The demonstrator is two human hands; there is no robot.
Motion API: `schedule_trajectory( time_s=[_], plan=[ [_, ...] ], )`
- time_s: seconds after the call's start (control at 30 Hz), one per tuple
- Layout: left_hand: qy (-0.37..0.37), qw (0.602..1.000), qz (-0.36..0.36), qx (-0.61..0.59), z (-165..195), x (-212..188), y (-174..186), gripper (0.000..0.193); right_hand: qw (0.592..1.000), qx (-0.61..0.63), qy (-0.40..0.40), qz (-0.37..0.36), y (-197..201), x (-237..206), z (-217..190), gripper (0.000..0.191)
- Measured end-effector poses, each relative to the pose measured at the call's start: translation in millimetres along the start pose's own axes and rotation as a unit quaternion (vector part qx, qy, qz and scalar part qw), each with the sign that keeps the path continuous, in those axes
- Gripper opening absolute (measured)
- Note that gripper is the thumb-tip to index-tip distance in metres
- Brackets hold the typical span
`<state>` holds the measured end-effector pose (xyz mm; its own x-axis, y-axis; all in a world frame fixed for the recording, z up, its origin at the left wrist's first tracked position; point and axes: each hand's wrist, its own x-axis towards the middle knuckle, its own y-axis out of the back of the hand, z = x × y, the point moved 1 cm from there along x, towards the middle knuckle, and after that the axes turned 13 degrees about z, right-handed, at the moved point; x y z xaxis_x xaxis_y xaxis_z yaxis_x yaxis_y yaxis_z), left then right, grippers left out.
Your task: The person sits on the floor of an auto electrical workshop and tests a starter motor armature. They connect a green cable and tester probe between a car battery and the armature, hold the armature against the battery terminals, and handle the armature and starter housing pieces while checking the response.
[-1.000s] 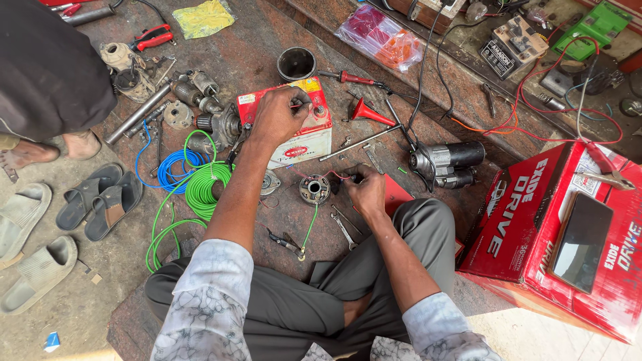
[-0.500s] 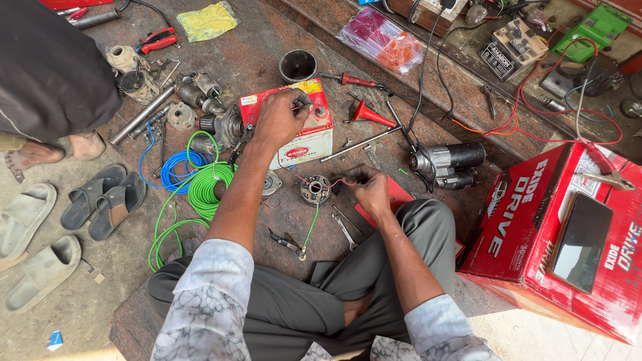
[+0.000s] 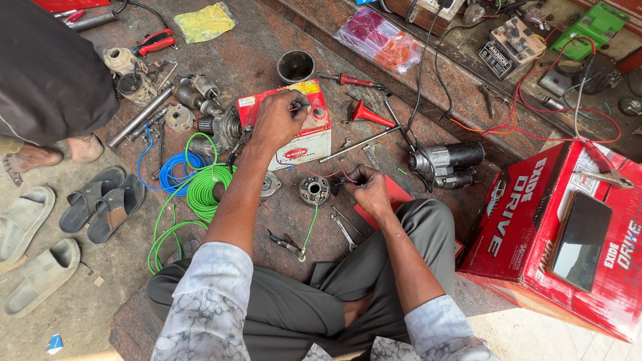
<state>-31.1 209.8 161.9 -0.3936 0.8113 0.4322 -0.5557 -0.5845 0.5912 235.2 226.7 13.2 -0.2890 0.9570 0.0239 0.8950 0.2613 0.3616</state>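
My left hand [image 3: 279,120] is closed in a pinch on a thin wire end, pressing it to a terminal on top of the small red-and-white block battery [image 3: 301,127], which sits on the dark stone slab just far of my knees. My right hand [image 3: 366,189] is curled narrow around the other end of the thin red lead, holding it beside the small round grey metal motor part [image 3: 314,190] lying near my lap; a green wire trails off that part toward me.

I judge this as a bench test in progress, with the part being powered from the battery. Next I would need steady contact at both ends.

Left lies the green wire coil [image 3: 208,190]; right, a grey cylindrical starter motor [image 3: 447,162].
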Motion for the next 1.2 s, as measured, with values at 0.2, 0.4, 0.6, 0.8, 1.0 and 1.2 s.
schedule_trajectory(
  time_s=[0.2,0.4,0.6,0.8,1.0,1.2],
  plan=[
    [0.008,1.0,0.002,-0.006,2.0,-1.1,0.1,0.015,0.987,0.16,-0.013,-0.006,-7.6,7.2,15.5,0.02],
    [-0.009,1.0,0.011,0.021,3.1,-2.4,0.6,0.02,0.967,0.201,-0.074,0.138,6.3,9.6,14.6,0.021],
    [-0.009,1.0,0.006,0.027,0.8,-1.4,-2.7,0.017,0.963,0.224,-0.038,0.144,17.0,9.1,7.5,0.017],
    [0.022,0.999,0.016,-0.034,-3.0,-5.2,-2.3,0.018,0.938,0.235,0.032,0.253,30.2,9.1,-4.4,0.022],
    [0.058,0.996,-0.001,-0.067,5.1,-8.4,9.7,0.019,0.906,0.251,0.02,0.34,47.3,9.3,-6.3,0.022],
    [-0.021,0.98,0.193,0.04,7.3,-69.8,76.6,0.031,0.927,0.252,-0.006,0.279,45.5,3.2,-7.5,0.02]
  ],
)
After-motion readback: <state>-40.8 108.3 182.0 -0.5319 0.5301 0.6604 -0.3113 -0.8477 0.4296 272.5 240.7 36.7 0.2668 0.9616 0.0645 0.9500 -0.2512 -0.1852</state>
